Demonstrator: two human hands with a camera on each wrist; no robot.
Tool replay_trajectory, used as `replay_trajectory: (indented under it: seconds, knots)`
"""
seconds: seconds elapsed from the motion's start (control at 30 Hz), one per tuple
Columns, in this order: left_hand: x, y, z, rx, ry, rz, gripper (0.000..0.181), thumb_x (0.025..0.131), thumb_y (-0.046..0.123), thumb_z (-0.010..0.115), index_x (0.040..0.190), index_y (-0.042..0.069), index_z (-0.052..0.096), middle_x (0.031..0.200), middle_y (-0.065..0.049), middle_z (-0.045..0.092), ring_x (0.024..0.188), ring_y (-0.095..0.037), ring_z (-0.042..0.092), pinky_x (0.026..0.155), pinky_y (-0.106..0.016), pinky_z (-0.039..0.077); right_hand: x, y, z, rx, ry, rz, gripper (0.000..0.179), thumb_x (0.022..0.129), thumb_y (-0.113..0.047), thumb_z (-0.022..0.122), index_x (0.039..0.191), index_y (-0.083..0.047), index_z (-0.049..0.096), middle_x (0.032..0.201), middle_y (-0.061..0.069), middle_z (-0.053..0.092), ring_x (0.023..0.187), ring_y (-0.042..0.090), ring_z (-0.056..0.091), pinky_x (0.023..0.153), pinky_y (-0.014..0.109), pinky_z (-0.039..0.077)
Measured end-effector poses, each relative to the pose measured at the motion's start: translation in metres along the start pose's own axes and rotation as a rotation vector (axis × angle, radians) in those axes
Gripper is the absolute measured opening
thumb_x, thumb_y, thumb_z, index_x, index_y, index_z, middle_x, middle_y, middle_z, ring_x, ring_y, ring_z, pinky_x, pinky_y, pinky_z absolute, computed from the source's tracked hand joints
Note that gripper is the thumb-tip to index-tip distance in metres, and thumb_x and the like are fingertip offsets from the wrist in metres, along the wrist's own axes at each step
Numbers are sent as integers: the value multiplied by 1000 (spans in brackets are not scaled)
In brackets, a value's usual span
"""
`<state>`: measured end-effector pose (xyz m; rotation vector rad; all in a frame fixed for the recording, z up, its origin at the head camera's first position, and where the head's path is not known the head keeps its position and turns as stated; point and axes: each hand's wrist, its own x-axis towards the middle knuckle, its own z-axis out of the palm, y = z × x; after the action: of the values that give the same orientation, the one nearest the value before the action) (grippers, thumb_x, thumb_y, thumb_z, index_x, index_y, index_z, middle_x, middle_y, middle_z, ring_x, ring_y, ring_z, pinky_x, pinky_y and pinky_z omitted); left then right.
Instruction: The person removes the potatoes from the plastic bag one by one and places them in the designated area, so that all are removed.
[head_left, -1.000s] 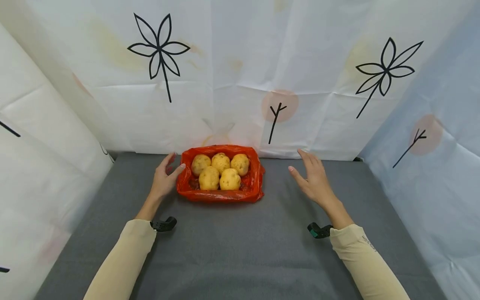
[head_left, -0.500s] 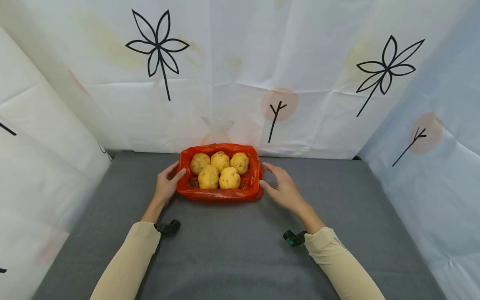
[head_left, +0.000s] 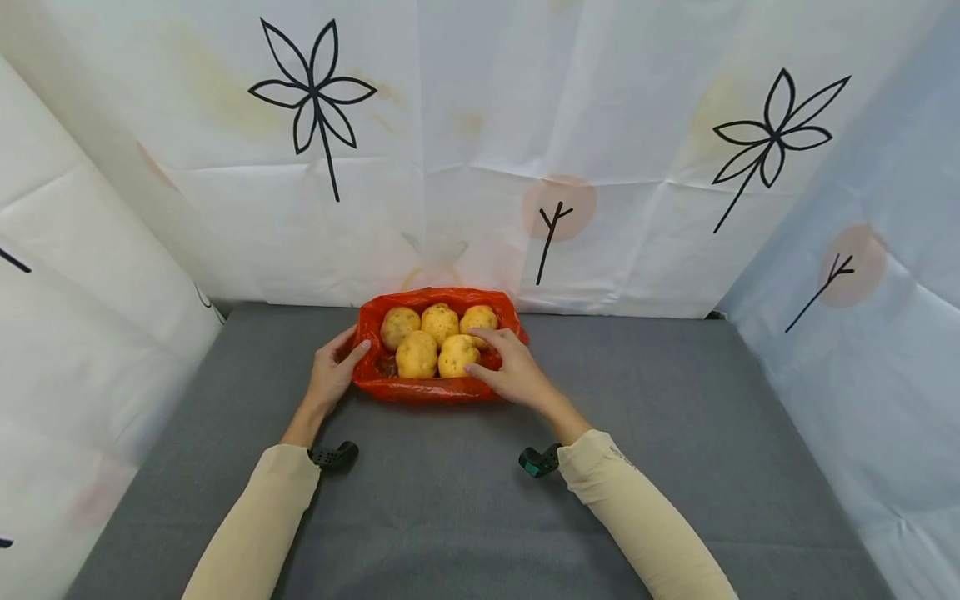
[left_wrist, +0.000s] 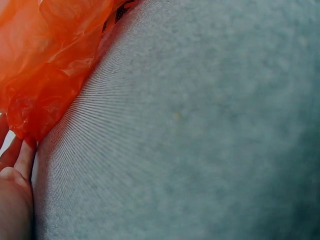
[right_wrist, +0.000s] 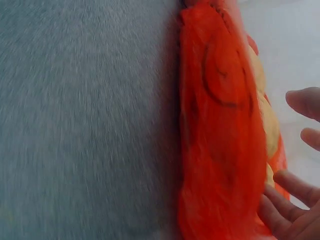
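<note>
A white fabric backdrop, printed with black line-drawn flowers and pale pink discs, stands from 10 round to 2 o'clock. Before it spreads the surface, covered in flat grey cloth. Two cream sleeves reach in, the left sleeve from 7 o'clock and the right sleeve from 5.

Toward 12 o'clock, near the surface's far edge, sits an oblong container wrapped in shiny red plastic; the right wrist view shows black markings on its outer wall.

At the container's 9 o'clock end is the left grip, a bare hand, its fingers against the plastic outside and its thumb at the rim; whether it pinches the wall cannot be told. From 4 o'clock the right grip, also bare, reaches over the rim with fingers and thumb spread apart, holding nothing.

Inside lie five rounded yellow potatoes, at 10, 12, 2, 5 and 7 o'clock. The right forefinger overlaps the 2 o'clock potato and the thumb the 5 o'clock potato; contact is unclear.

Smallest are black wrist devices, one below each hand.
</note>
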<state>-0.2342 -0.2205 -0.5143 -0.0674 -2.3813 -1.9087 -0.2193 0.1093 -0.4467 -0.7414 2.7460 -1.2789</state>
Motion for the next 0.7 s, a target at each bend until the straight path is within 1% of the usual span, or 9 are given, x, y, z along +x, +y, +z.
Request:
replay_trajectory:
  seconds: [0.13,0.23,0.37,0.47,0.57,0.6,0.7]
  knots:
    - [1,0,1,-6,2,10,61,103,33,63,154,5,44,154,-16,46,136,-31,45,89,-11,46,5,-3,12,24,21,40,58,94,-24,75,147,-11,55,131,20,53,113,37,51,86,46,46]
    - [1,-1,1,-6,7,17,60,103,32,63,153,5,45,153,-16,46,136,-31,46,88,-11,46,7,-5,21,30,46,54,56,95,-25,74,146,-10,56,124,19,53,106,36,49,79,39,43]
    - [1,-2,1,-2,10,16,59,103,31,62,154,6,44,154,-15,46,136,-31,46,89,-11,45,7,-5,28,12,74,72,56,94,-27,75,145,-12,57,120,18,50,101,31,48,75,36,40]
    - [2,-3,2,-2,4,5,59,103,31,62,155,7,43,155,-14,44,137,-31,44,89,-10,44,6,-4,32,3,77,78,59,92,-26,78,145,-14,56,121,17,47,99,29,49,77,38,42]
    - [1,0,2,-20,-4,-7,58,104,28,61,155,8,42,156,-15,42,138,-32,43,88,-9,44,5,-2,36,-11,69,77,64,89,-27,80,147,-16,54,122,17,45,100,28,50,82,42,45]
    - [0,3,2,-26,-6,-10,57,104,26,60,155,6,42,157,-16,41,138,-33,43,87,-9,45,5,-1,37,-15,66,77,66,88,-27,81,147,-17,53,123,18,45,100,29,51,84,43,46]
    - [-6,17,2,-19,-16,-8,56,105,21,59,154,2,41,156,-20,41,137,-36,43,86,-9,45,4,0,39,-23,60,80,70,87,-27,83,149,-18,51,126,18,43,103,31,53,89,48,47]
